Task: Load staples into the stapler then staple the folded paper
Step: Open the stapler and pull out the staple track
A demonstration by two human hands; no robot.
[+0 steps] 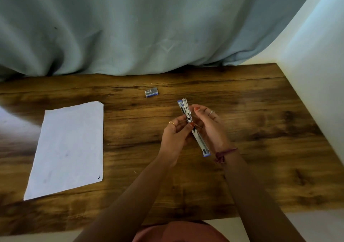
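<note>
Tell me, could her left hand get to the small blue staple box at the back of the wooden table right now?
Probably not at once: the left hand is pinching the opened silver stapler. The path to the small blue staple box looks unobstructed, so it could reach once the right hand holds the stapler alone.

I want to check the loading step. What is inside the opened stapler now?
The stapler is swung open, held by the left hand and right hand. Its metal channel shows; the fingers cover the middle. Whether staples lie inside is too small to tell.

A brown wooden desk sits by a white wall. A big light blue curtain hangs down behind the desk.
</note>
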